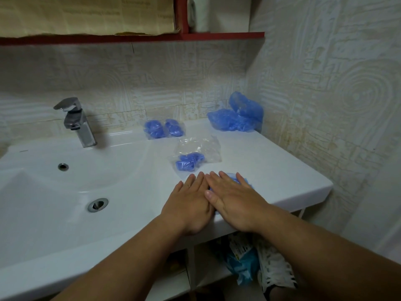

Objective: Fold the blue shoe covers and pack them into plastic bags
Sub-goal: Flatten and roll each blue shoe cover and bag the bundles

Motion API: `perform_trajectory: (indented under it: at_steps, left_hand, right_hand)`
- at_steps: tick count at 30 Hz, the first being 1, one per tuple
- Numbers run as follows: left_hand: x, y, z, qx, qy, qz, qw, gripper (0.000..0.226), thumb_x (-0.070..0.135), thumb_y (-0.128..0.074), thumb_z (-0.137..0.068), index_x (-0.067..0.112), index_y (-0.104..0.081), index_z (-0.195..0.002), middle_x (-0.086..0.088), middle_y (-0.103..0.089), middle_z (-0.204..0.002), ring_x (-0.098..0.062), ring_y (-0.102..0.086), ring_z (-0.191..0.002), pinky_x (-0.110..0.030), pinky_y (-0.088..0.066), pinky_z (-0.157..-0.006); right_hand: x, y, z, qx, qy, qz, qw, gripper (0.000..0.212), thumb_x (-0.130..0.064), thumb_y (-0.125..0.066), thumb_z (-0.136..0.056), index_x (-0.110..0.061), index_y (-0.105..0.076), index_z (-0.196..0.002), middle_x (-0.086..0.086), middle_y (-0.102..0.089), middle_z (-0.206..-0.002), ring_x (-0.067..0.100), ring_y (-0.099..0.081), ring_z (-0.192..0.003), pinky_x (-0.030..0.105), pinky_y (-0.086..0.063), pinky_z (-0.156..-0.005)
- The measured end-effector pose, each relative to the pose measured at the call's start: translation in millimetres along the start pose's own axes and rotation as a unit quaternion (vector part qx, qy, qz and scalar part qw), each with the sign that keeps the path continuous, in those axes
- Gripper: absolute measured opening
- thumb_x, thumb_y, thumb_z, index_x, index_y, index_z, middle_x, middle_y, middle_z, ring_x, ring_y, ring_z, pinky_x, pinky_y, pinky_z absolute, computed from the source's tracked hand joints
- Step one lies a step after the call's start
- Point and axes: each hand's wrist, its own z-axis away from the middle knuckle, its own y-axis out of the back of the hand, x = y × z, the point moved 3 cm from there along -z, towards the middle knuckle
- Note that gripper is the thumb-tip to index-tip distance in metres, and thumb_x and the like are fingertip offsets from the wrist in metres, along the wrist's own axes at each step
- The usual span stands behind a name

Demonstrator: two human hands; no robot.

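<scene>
My left hand (188, 200) and my right hand (233, 198) lie flat side by side, fingers straight, pressing a blue shoe cover (246, 181) onto the white counter (271, 161); only its far edge shows past my right fingers. Just beyond them lies a clear plastic bag (198, 153) with a folded blue cover inside. Farther back sits a packed bag (163, 128) holding two folded covers. A loose pile of unfolded blue shoe covers (236, 115) rests in the back right corner against the wall.
The white sink basin (65, 181) with its drain and chrome faucet (76, 122) fills the left. A tiled wall stands close on the right. A red shelf (152, 36) runs overhead. Bags and clutter lie under the counter.
</scene>
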Motion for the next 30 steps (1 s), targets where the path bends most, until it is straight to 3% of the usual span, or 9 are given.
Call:
perform_trajectory:
  at_steps: [10, 15, 18, 20, 22, 24, 26, 28, 30]
  left_hand:
    - [-10, -2, 5, 0.014, 0.029, -0.009, 0.999, 0.071, 0.058, -0.011, -0.101, 0.018, 0.006, -0.157, -0.001, 0.009, -0.165, -0.018, 0.008, -0.152, -0.038, 0.000, -0.124]
    - [-16, -5, 14, 0.064, 0.072, 0.020, 0.995, 0.093, 0.076, -0.008, -0.088, 0.016, 0.001, -0.158, -0.003, 0.007, -0.166, -0.019, 0.006, -0.152, -0.037, -0.001, -0.124]
    - [-12, -2, 21, 0.166, -0.012, 0.035, 0.986, 0.102, 0.086, -0.022, -0.080, 0.022, -0.007, -0.158, 0.002, -0.003, -0.166, -0.015, -0.004, -0.152, -0.031, -0.006, -0.122]
    - [-6, -1, 30, 0.214, -0.112, -0.003, 0.970, 0.097, 0.081, -0.048, -0.076, 0.028, -0.024, -0.154, 0.004, -0.024, -0.161, -0.015, -0.027, -0.145, -0.028, -0.018, -0.116]
    - [-3, -2, 36, 0.233, -0.161, -0.033, 0.959, 0.083, 0.068, -0.064, -0.071, 0.029, -0.043, -0.141, 0.005, -0.047, -0.144, -0.014, -0.050, -0.125, -0.025, -0.037, -0.105]
    - [-1, -3, 37, 0.233, -0.162, -0.017, 0.959, 0.063, 0.061, -0.067, -0.073, 0.029, -0.055, -0.126, 0.008, -0.061, -0.122, -0.013, -0.062, -0.104, -0.027, -0.052, -0.090]
    - [3, 1, 37, 0.225, -0.144, -0.001, 0.964, 0.050, 0.059, -0.064, -0.077, 0.030, -0.061, -0.117, 0.011, -0.064, -0.113, -0.012, -0.062, -0.096, -0.027, -0.054, -0.082]
    - [4, 5, 36, 0.224, -0.134, 0.012, 0.965, 0.044, 0.057, -0.062, -0.081, 0.032, -0.062, -0.117, 0.013, -0.063, -0.114, -0.010, -0.060, -0.099, -0.024, -0.051, -0.084]
    - [5, 9, 35, 0.222, -0.126, 0.030, 0.966, 0.040, 0.054, -0.061, -0.084, 0.033, -0.063, -0.117, 0.015, -0.062, -0.115, -0.007, -0.057, -0.100, -0.023, -0.049, -0.086]
  right_hand:
    - [38, 7, 2, -0.022, -0.063, 0.052, 0.996, 0.059, -0.053, -0.014, -0.103, -0.036, 0.006, -0.156, -0.012, 0.013, -0.164, 0.010, 0.010, -0.151, 0.043, 0.003, -0.123]
    - [41, 6, 3, -0.019, -0.058, 0.044, 0.997, 0.061, -0.055, -0.015, -0.103, -0.034, 0.006, -0.156, -0.012, 0.014, -0.164, 0.009, 0.013, -0.150, 0.045, 0.005, -0.123]
    - [41, 6, 4, -0.018, -0.050, 0.036, 0.998, 0.067, -0.063, -0.013, -0.099, -0.033, 0.005, -0.156, -0.012, 0.014, -0.164, 0.010, 0.014, -0.150, 0.046, 0.006, -0.122]
    - [41, 7, 7, -0.019, -0.037, 0.018, 0.999, 0.072, -0.068, -0.012, -0.095, -0.033, 0.004, -0.156, -0.012, 0.014, -0.164, 0.009, 0.014, -0.150, 0.044, 0.007, -0.122]
    - [39, 9, 12, -0.029, -0.026, 0.003, 0.999, 0.078, -0.073, -0.014, -0.092, -0.034, 0.003, -0.157, -0.013, 0.012, -0.164, 0.008, 0.013, -0.150, 0.043, 0.007, -0.122]
    - [38, 11, 19, -0.044, -0.012, -0.011, 0.999, 0.086, -0.078, -0.022, -0.086, -0.035, 0.005, -0.156, -0.014, 0.013, -0.163, 0.006, 0.013, -0.149, 0.042, 0.007, -0.122]
    - [38, 14, 26, -0.050, 0.012, -0.033, 0.998, 0.098, -0.079, -0.044, -0.082, -0.038, 0.009, -0.154, -0.016, 0.015, -0.163, 0.004, 0.015, -0.148, 0.040, 0.007, -0.123]
    - [38, 21, 34, -0.026, 0.040, -0.047, 0.998, 0.109, -0.062, -0.071, -0.077, -0.043, 0.004, -0.154, -0.022, 0.013, -0.161, 0.001, 0.013, -0.147, 0.035, 0.005, -0.122]
    - [40, 32, 40, 0.037, 0.062, -0.035, 0.997, 0.104, -0.038, -0.082, -0.073, -0.044, -0.015, -0.153, -0.025, 0.000, -0.160, -0.001, 0.003, -0.146, 0.023, -0.003, -0.118]
